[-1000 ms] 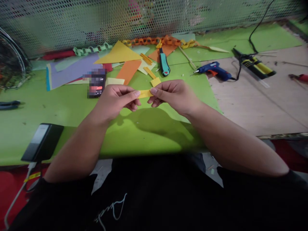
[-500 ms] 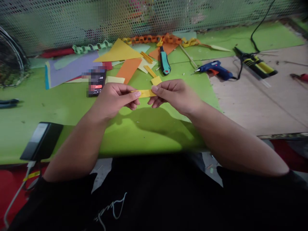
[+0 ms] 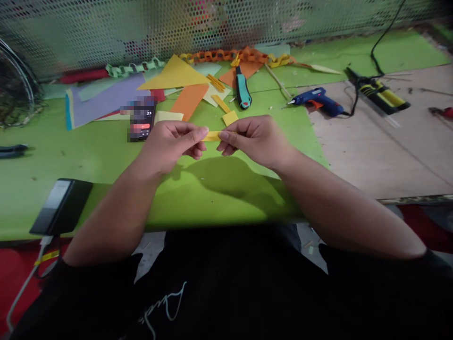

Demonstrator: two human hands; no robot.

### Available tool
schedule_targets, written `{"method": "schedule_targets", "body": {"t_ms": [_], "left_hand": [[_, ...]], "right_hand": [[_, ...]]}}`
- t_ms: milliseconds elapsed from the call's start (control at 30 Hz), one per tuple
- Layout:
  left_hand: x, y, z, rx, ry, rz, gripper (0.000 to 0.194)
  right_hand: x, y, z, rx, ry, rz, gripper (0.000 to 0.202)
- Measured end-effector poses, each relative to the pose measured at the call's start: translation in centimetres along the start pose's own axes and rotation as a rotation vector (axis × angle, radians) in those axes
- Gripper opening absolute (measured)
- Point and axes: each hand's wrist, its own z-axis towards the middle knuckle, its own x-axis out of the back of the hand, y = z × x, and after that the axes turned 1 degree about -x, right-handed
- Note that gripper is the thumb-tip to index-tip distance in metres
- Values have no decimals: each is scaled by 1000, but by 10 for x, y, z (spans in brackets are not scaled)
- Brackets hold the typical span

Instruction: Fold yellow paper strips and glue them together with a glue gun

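The left hand (image 3: 173, 139) and right hand (image 3: 251, 137) share a short yellow paper strip (image 3: 212, 136), held above the green-covered desk (image 3: 208, 208). The left grip pinches the strip's nine o'clock end between thumb and fingers; the right grip pinches it at three o'clock, thumb on top. From the strip, a yellow paper square (image 3: 230, 118) lies at one o'clock, close to the right hand, with a teal utility knife (image 3: 243, 89) beyond it. A blue glue gun (image 3: 316, 101) rests at two o'clock, an orange paper sheet (image 3: 190, 101) at eleven, and a linked paper chain (image 3: 222, 55) stretches across twelve.
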Motion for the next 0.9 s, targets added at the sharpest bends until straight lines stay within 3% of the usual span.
{"method": "schedule_targets", "body": {"t_ms": [533,900], "left_hand": [[3,6,-3,-36,-22,149,19],[1,-2,0,-21,-15,30,22]], "right_hand": [[5,-1,2,-136,-139,137,48],[0,-5,0,-61,-66,99,45]]}}
